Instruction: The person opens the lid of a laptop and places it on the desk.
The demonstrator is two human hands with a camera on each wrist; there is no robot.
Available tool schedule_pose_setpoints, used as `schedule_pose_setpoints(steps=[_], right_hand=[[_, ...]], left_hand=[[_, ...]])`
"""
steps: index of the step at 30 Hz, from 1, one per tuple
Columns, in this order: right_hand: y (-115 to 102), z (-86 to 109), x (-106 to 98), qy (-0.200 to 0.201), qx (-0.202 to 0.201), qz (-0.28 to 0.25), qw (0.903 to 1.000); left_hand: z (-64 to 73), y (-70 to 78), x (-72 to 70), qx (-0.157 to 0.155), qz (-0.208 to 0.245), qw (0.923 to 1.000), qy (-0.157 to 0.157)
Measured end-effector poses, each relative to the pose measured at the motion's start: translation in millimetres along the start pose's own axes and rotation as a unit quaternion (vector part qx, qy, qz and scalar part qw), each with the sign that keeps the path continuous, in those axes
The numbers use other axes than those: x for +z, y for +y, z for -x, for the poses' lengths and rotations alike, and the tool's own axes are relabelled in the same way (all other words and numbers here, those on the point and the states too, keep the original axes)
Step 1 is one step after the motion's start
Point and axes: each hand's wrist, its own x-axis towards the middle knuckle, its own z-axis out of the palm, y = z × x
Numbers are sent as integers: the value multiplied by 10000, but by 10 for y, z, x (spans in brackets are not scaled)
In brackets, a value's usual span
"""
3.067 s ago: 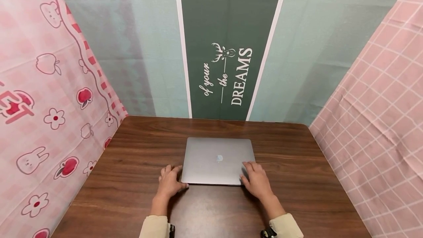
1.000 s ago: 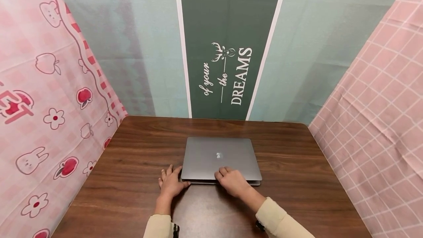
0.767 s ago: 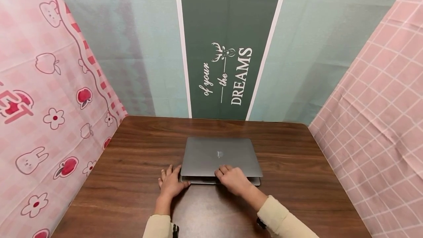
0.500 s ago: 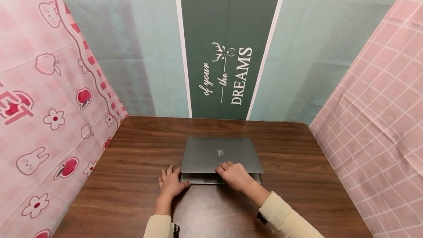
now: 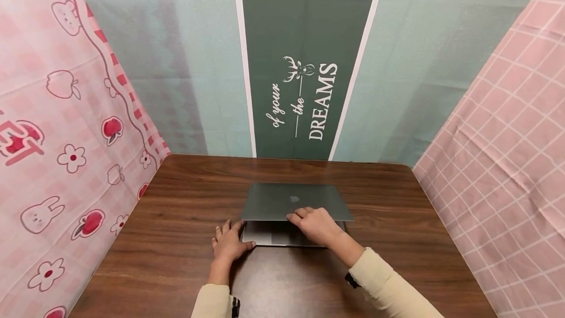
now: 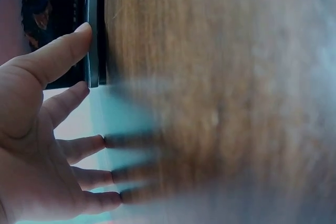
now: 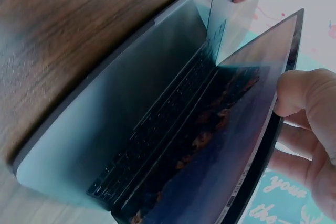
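A grey laptop lies on the table with its lid (image 5: pixel 267 204) tilted partway up from the base (image 5: pixel 257 236). My right hand (image 5: pixel 321 227) pinches the front edge of that lid, thumb on the screen side and fingers behind. In the right wrist view the lit screen (image 7: pixel 210 140) shows a dark mountain picture, above a black keyboard (image 7: pixel 136 145). At the base's left front corner rests my left hand (image 5: pixel 228 245), fingers spread and fairly straight. Its thumb (image 6: pixel 65 51) lies at the base's front edge, forefinger by the side.
The brown wooden table (image 5: pixel 185 195) stretches out around the laptop. Behind it hangs a green cloth (image 5: pixel 300 126) with white lettering. Pink patterned cloth (image 5: pixel 84 161) closes the left side and a pink checked cloth (image 5: pixel 499 126) the right.
My right hand has moved from the laptop's right front corner to the lid's front middle and raised the lid from closed to partly open. The left hand stays at the left corner.
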Motion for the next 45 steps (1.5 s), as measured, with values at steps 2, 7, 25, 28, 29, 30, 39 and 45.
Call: schedule_pose_setpoints(steps=[2, 7, 25, 28, 29, 30, 39, 45], right_hand=[[28, -9, -7, 82, -62, 29, 9999], [111, -35, 8, 451, -88, 73, 9989], [368, -254, 0, 786, 207, 106, 9966], [405, -293, -1, 747, 290, 136, 9967], [419, -305, -2, 757, 327, 145, 9965], [432, -316, -3, 769, 361, 161, 9963], [525, -338, 27, 797, 532, 300, 9949], [606, -395, 36, 824, 705, 374, 9934]], left_hand=[[1, 11, -6, -11, 8, 10000, -13], [9, 28, -14, -7, 17, 10000, -36], [-12, 9, -7, -105, 65, 9999, -26], [-18, 10, -4, -124, 79, 9999, -18], [-19, 11, -1, -126, 81, 9999, -21], [-19, 14, 1, -127, 83, 9999, -19], [-2, 35, 17, -138, 54, 9999, 16], [-14, 34, 23, -173, 53, 9998, 42]])
